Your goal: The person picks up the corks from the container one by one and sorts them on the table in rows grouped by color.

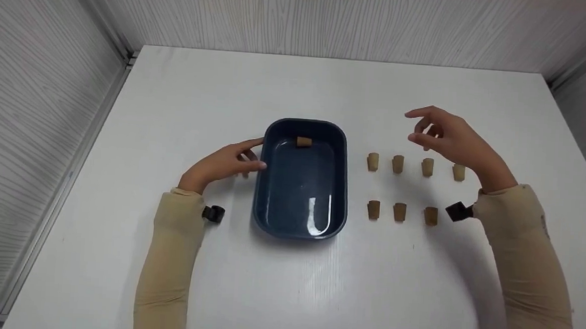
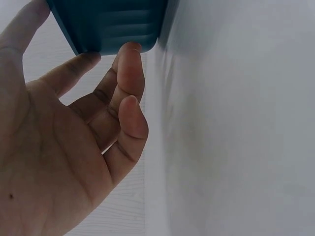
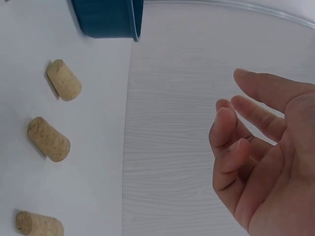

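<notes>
A deep blue rectangular dish (image 1: 302,185) stands mid-table with one cork (image 1: 303,142) lying on its side near its far end. My left hand (image 1: 225,163) rests against the dish's left side, thumb and index fingertip at the rim; in the left wrist view the other fingers of this hand (image 2: 74,123) bend loosely by the outer wall. My right hand (image 1: 447,132) hovers over the table beyond the back row of corks (image 1: 398,164), its fingers loosely bent. Nothing is between the fingers of this hand (image 3: 266,147) in the right wrist view.
Several corks form a back row to the right of the dish, and three more corks (image 1: 400,211) make a front row. The white table (image 1: 286,284) meets wood-grain panels (image 1: 305,20) at the back and sides. Each wrist carries a small black camera (image 1: 214,214).
</notes>
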Demonstrator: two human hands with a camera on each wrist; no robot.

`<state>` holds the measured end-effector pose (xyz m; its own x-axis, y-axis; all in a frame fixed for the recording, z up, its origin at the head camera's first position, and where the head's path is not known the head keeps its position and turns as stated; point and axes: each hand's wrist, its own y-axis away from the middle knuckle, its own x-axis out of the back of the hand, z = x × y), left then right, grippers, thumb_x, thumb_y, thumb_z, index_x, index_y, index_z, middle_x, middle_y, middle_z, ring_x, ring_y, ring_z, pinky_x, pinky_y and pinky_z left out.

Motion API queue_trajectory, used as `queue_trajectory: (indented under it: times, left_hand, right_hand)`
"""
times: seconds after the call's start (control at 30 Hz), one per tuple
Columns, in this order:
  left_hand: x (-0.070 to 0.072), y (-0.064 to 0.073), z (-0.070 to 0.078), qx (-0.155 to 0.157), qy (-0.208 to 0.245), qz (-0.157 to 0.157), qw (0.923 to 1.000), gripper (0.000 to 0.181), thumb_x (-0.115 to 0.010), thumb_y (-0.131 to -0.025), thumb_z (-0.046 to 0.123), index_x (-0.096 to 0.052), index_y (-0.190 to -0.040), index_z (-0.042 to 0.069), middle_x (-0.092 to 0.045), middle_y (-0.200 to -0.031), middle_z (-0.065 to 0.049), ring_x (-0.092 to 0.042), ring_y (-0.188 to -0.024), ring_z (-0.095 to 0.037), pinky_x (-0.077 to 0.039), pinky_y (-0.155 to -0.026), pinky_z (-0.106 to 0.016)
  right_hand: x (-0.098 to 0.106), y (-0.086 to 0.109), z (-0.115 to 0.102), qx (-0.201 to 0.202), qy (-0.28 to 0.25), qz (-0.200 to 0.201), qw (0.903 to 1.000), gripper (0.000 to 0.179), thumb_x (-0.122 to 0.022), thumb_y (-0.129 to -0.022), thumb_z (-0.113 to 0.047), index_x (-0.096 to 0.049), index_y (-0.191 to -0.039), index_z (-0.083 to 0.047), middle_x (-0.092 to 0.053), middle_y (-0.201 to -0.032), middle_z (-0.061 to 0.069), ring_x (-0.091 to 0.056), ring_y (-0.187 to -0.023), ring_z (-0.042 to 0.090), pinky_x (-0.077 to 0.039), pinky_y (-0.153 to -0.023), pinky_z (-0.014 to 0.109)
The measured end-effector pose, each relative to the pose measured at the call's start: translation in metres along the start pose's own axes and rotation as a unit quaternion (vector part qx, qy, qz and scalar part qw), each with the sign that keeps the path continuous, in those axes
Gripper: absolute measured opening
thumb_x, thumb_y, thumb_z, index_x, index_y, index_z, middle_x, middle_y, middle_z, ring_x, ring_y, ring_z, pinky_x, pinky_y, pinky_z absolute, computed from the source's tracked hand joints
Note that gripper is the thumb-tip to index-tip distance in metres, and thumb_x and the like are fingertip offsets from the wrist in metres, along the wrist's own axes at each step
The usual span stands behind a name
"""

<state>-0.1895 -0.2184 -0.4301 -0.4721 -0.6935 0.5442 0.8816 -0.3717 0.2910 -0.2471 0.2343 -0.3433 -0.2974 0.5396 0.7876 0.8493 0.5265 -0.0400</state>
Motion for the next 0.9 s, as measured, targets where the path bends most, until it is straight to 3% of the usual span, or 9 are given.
queue_trajectory:
  times: [0.5, 0.9]
  left_hand:
    - [-0.002, -0.003, 0.003, 0.002, 0.003, -0.002, 1.0000, 0.079, -0.063, -0.088, 0.055, -0.025, -0.154, 0.030, -0.059, -0.119, -0.009, -0.060, -0.084, -0.021, -0.043, -0.080, -0.034]
    - [-0.005, -0.007, 0.006, 0.000, 0.001, -0.004, 1.0000, 0.079, -0.063, -0.088, 0.056, -0.026, -0.153, 0.031, -0.059, -0.119, -0.009, -0.061, -0.086, -0.023, -0.043, -0.079, -0.034]
  right_hand:
    - [-0.009, -0.017, -0.038, 0.048, -0.009, -0.016, 0.9987, 0.041, -0.059, -0.097, -0.023, -0.051, -0.137, -0.017, -0.058, -0.096, 0.001, -0.055, -0.071, 0.013, -0.043, -0.060, 0.020]
    - [-0.030, -0.046, -0.070, 0.067, -0.023, -0.040, 0.9967, 0.042, -0.061, -0.096, -0.023, -0.052, -0.136, -0.017, -0.061, -0.100, 0.005, -0.057, -0.075, 0.019, -0.045, -0.065, 0.022]
